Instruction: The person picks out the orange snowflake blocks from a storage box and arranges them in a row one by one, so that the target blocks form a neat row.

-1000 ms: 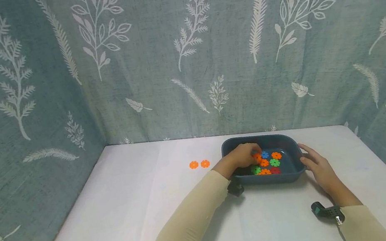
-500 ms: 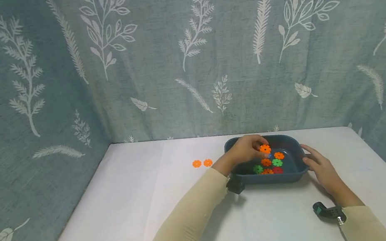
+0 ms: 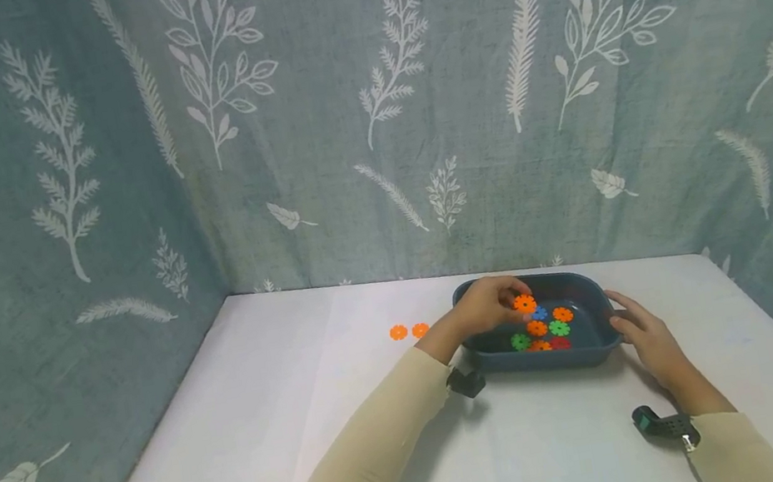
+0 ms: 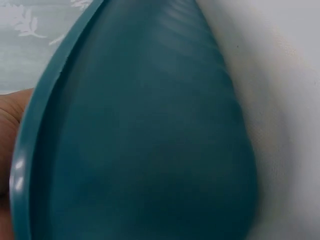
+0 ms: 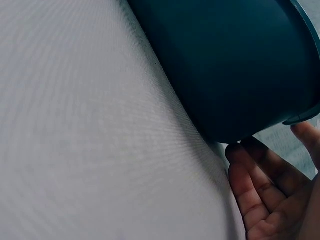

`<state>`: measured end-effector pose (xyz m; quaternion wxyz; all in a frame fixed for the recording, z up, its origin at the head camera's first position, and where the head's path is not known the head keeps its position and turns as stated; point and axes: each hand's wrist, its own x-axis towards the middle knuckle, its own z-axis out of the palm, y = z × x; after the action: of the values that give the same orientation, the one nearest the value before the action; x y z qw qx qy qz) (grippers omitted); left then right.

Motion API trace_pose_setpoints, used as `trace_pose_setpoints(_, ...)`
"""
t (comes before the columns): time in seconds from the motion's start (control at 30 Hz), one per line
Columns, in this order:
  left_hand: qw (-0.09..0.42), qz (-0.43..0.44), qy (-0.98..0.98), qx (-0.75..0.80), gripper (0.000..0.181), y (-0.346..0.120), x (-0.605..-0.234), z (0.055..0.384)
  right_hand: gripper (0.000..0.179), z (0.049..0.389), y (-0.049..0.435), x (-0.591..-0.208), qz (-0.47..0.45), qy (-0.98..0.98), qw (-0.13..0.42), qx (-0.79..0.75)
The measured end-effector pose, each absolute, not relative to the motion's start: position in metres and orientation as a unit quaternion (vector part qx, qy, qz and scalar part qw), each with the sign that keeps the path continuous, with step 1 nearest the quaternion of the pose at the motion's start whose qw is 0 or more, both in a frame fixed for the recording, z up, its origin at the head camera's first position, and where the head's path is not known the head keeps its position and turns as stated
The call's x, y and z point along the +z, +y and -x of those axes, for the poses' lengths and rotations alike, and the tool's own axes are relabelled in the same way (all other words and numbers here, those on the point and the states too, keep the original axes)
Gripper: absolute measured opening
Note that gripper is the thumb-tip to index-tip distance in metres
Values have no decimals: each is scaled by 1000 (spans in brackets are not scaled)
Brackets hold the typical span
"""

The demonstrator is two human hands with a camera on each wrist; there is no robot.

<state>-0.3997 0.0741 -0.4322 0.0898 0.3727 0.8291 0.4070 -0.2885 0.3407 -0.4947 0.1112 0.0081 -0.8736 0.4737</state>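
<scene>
An orange flower-shaped disc [image 3: 524,304] is pinched between thumb and fingers of my left hand [image 3: 489,305], above the dark blue-green plastic basin [image 3: 590,354]. Under it in the basin lie several flower discs: a blue one [image 3: 539,313], a green one [image 3: 559,328], a red one [image 3: 560,343] and more orange ones. My right hand [image 3: 646,335] rests its fingers against the basin's right end. The right wrist view shows those fingertips at the outer wall and under the rim. In the left wrist view the basin wall hides most of my left hand [image 4: 9,130].
Two orange flower discs, an outer one [image 3: 398,332] and an inner one [image 3: 420,330], lie on the white-covered table [image 3: 294,424] left of the basin. Leaf-patterned grey-green cloth [image 3: 342,197] hangs behind and along both sides.
My left hand has picked an orange flower disc out of the pile, lifted it, then drawn it slightly left. My right hand stays at the basin's end. The head view has shifted a little.
</scene>
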Motion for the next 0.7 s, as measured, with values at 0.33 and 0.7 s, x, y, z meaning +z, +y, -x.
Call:
trace_pose_setpoints(0.33,85,-351,837,411,44,65,-431,400,61,290,341,-497,-8,-876,117,468)
trace_pose_setpoints(0.7,81,-346,835,420,39,58,-432,401,64,289,342,-497,-2,-875,111,472)
